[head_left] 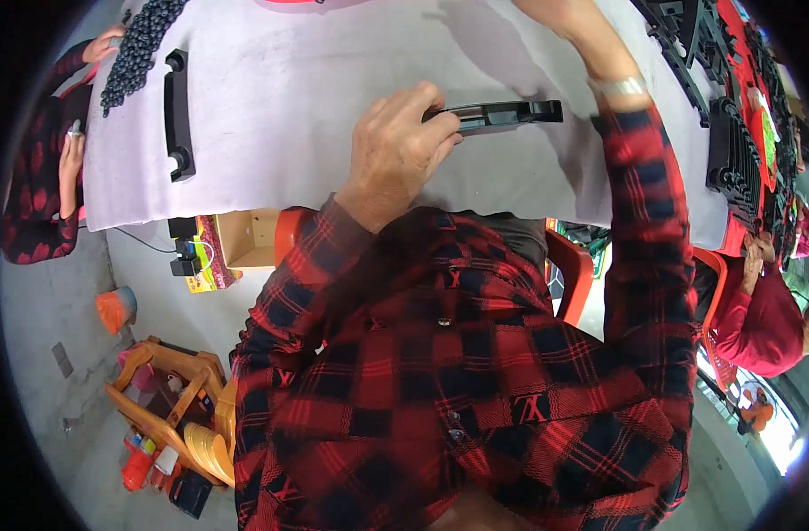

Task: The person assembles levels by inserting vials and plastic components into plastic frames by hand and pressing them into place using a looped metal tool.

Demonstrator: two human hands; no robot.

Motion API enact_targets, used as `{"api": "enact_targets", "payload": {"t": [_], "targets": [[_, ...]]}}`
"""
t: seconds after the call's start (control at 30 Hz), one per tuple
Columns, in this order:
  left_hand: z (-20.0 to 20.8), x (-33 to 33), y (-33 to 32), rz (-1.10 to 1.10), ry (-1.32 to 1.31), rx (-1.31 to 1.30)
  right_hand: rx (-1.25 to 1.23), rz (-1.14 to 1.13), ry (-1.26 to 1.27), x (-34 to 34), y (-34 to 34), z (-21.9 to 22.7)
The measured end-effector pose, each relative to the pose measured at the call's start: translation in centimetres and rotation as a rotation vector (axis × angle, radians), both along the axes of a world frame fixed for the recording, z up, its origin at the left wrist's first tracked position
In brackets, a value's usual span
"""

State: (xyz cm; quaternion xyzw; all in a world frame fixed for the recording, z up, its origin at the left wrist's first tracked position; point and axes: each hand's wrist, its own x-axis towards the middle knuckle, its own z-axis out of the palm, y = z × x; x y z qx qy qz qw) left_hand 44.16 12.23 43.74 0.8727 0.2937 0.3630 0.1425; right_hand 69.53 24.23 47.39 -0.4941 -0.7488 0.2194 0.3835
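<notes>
My left hand (394,152) is closed on one end of a long black plastic piece (509,115), thumb and fingers pinching it. The piece lies roughly level over the pale tablecloth, its free end pointing right, with a groove along its side. Stretched far forward at the top edge is my right hand (555,11), its fingers cut off by the picture's rim. A second black plastic piece (176,115), slim with thicker ends, rests on the cloth to the left.
A pile of small dark round parts (143,53) sits at the table's far left, beside another person's hand (104,44). Several black plastic pieces (734,164) are stacked along the right edge. A red thing (303,2) shows at the far edge. Below stands a cardboard box (250,239).
</notes>
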Motion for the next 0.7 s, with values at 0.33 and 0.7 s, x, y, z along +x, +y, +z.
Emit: {"api": "enact_targets", "payload": {"t": [0.33,0.7], "targets": [[1.5,1.1,-0.8,-0.059,-0.046,-0.147,-0.206,-0.139,0.08,-1.4,-18.1,2.6],[1.0,-0.5,0.8,-0.121,0.062,-0.24,-0.13,-0.205,-0.102,-5.2,-18.1,1.2]]}}
